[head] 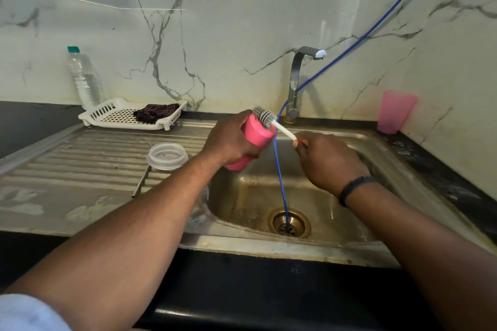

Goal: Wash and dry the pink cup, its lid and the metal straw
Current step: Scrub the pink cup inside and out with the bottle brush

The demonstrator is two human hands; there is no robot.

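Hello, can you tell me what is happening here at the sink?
A person stands at a steel sink washing up. The left hand grips a bright pink plastic cup tilted over the basin, and the right hand holds a white-handled bottle brush whose bristles are at the cup's mouth. A clear round lid and a thin metal straw lie on the ribbed draining board. No water shows at the tap.

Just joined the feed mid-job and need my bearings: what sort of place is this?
Most likely a home kitchen sink area: a stainless steel sink with ribbed drainboard, a chrome tap against a marble-patterned wall, and a white plastic drying tray on the dark counter.
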